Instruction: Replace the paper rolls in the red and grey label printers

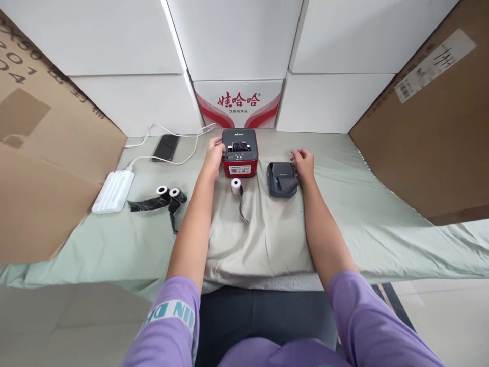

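Observation:
My left hand [215,155] is at the left side of a red and black receipt printer [239,153], its fingers closed against the upper left edge. Dark patterned paper shows in the slot on the printer's top. My right hand [304,162] rests on the cloth beside a small dark grey portable printer [282,178], fingers loosely curled and apart, with nothing visible in them. A strip of dark paper lies over that printer's front. A small paper roll [236,186] stands before the red printer, its dark tail trailing toward me.
Two more paper rolls [168,195] with dark tails lie left of my forearm. Behind them are a black phone-like slab [165,148], a white power bank [113,191] and a white cable [183,162]. Cardboard panels [46,163] flank the cloth-covered table [382,239]; white boxes [324,104] line the back.

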{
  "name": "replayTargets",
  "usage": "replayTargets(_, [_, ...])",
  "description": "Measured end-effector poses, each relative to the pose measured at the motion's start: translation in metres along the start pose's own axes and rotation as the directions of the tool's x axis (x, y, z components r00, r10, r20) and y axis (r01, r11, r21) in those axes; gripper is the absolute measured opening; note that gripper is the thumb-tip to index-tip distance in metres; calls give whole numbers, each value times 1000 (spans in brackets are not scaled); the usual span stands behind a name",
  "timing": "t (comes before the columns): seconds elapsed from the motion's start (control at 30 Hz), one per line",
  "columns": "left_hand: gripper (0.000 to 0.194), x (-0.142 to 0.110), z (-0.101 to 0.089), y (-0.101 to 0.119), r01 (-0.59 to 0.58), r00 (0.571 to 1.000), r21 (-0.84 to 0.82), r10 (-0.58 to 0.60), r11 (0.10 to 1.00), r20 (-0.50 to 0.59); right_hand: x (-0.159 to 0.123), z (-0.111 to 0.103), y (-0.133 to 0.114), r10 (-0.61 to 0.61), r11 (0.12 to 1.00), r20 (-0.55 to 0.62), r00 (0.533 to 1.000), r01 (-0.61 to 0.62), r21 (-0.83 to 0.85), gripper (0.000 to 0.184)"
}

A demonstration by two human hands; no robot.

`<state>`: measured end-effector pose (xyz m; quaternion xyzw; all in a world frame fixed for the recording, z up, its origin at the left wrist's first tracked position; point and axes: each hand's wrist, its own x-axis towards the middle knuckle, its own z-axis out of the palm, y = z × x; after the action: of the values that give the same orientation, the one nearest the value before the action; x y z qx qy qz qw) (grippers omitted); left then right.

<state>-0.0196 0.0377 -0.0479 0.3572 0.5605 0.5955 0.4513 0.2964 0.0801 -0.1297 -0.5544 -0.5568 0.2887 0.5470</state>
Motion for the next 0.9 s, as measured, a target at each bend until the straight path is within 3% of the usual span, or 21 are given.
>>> replayTargets(0.2, [55,6,-7,-6,25,995,-46,-20,999,94,-3,0,-8,89,996,-28,996,-90,-15,34])
replayTargets(0.5, [55,16,-14,-21,-116,978,116,93,987,185,-10,1,-22,130,991,-3,991,-130,-28,33])
replayTargets(0.9, [64,21,-9,-20,-11,994,30,8,999,106,-10,2,-26,123,992,-13,992,-123,-12,28])
